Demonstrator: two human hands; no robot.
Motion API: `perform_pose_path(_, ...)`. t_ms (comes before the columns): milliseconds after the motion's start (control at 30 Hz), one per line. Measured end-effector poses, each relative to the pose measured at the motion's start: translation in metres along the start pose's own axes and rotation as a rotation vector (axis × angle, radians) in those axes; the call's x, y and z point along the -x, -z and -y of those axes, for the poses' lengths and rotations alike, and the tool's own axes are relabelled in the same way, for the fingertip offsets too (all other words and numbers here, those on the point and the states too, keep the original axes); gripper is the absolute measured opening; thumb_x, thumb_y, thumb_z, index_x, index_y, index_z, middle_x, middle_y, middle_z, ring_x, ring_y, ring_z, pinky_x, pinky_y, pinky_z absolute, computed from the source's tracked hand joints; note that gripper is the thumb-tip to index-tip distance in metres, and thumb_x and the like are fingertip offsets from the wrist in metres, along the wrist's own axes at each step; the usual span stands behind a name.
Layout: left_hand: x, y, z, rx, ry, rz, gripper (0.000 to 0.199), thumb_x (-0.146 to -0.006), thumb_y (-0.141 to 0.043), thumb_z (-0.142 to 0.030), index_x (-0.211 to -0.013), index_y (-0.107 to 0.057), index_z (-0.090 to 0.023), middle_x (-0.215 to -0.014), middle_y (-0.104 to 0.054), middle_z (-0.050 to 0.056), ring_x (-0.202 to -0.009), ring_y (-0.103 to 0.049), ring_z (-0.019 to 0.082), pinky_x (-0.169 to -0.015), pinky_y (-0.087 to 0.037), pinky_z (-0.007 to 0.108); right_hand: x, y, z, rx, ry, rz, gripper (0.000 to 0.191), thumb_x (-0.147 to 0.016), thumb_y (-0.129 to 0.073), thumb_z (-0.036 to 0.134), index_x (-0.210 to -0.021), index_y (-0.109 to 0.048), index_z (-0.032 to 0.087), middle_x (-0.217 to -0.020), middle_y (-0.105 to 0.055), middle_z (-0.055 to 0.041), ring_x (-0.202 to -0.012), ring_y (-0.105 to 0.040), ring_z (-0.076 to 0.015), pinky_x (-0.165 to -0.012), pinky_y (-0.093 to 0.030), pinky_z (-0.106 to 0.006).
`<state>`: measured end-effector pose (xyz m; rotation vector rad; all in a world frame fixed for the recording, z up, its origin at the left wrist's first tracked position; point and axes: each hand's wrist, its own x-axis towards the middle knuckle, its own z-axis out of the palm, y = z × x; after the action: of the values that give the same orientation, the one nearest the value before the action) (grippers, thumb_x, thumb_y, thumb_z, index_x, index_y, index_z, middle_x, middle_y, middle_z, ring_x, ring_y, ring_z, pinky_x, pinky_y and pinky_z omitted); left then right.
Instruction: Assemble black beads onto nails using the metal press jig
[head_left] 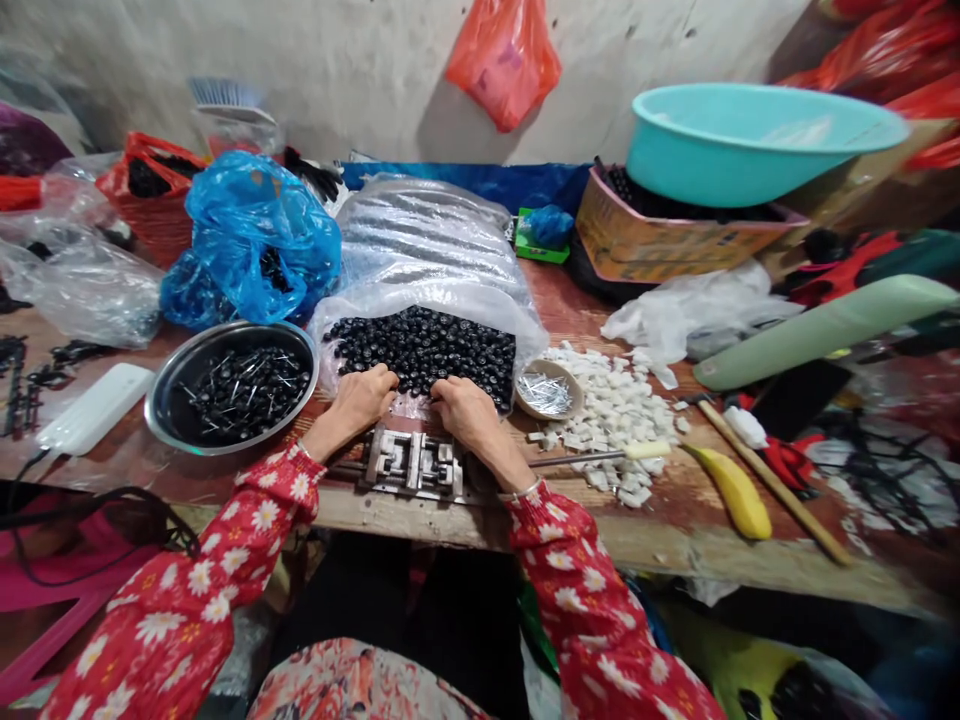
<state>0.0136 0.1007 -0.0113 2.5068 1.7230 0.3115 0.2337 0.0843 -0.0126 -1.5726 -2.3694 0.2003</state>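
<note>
1. Black round pieces [435, 345] lie heaped in the mouth of a clear plastic bag [435, 230], straight ahead of you on the wooden table [555, 300]. The mouth faces you, which probably puts the pieces within easy reach, while the bag's folds seem to stop them rolling off.
2. Your left hand [367, 392] and right hand [471, 410] are apart, with a stretch of the heap's near edge between them. Both sets of fingertips are at that edge; whether either pinches a piece, you cannot tell from here.
3. A metal fixture [414, 462] sits at the table's front edge, below and between your wrists. That central spot likely lets both hands serve it with little travel. A rod with a pale handle [646, 450] points out to the right, its inner end hidden by your right wrist.
4. Loose stock flanks you: a metal bowl [152, 410] of black pieces with pins on the left, and a small bowl [575, 388] of metal pins beside scattered white pieces [622, 420] on the right. The rims presumably keep small parts from straying.
5. Your forearms, in red flowered sleeves [585, 590], angle inward from both sides. Your wrists are low, your backs of hands up and your fingers curled downward.
</note>
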Motion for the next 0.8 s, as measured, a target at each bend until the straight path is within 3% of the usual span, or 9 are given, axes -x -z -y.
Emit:
perform_pose_path(267,0.007,-0.002,0.002,0.105,0.003,-0.079,0.015,-0.094,-0.061,-0.023,-0.095,-0.075,-0.018,-0.099,-0.075,0.008,-0.087,-0.069,0.021,-0.073,-0.046,0.030,0.015,0.005,-0.012,-0.132,-0.008,-0.034,0.012,-0.092,-0.058,0.014,-0.090,-0.067,0.022,-0.091,-0.071,-0.0035,-0.085,-0.062,-0.0196,-0.079,-0.043,-0.030)
perform_pose_path(467,0.032,0.011,0.000,0.601,0.020,-0.235,0.012,-0.089,-0.065,-0.025,-0.084,-0.072,-0.017,-0.083,-0.074,0.002,-0.072,-0.063,0.014,-0.067,-0.046,0.025,0.051,0.026,-0.013,-0.469,0.052,-0.170,0.007,-0.093,-0.056,0.019,-0.092,-0.062,0.023,-0.089,-0.067,-0.0034,-0.083,-0.060,-0.0211,-0.078,-0.046,-0.033)
perform_pose_path(600,0.058,0.020,-0.013,0.733,0.041,-0.250,0.017,-0.089,-0.069,-0.027,-0.102,-0.075,-0.017,-0.083,-0.072,-0.001,-0.060,-0.053,0.010,-0.058,-0.041,0.023,0.073,0.041,0.000,-0.509,0.147,-0.137,0.009,-0.094,-0.060,0.016,-0.097,-0.066,0.023,-0.097,-0.069,-0.0059,-0.095,-0.062,-0.0240,-0.086,-0.047,-0.037)
perform_pose_path(667,0.070,0.022,-0.020,0.737,-0.024,-0.242,0.021,-0.092,-0.067,-0.026,-0.110,-0.075,-0.018,-0.090,-0.073,0.002,-0.069,-0.060,0.012,-0.065,-0.047,0.024,0.079,0.042,0.005,-0.499,0.177,-0.107,0.014,-0.095,-0.059,0.013,-0.098,-0.069,0.022,-0.100,-0.070,-0.0069,-0.097,-0.061,-0.0245,-0.088,-0.048,-0.038)
perform_pose_path(800,0.086,0.020,-0.028,0.697,-0.186,-0.226,0.015,-0.097,-0.062,-0.021,-0.102,-0.076,-0.019,-0.098,-0.076,0.006,-0.092,-0.070,0.018,-0.086,-0.054,0.031,0.083,0.032,0.011,-0.431,0.212,-0.080,0.019,-0.100,-0.057,0.015,-0.100,-0.074,0.022,-0.102,-0.072,-0.0081,-0.098,-0.057,-0.0259,-0.090,-0.047,-0.041)
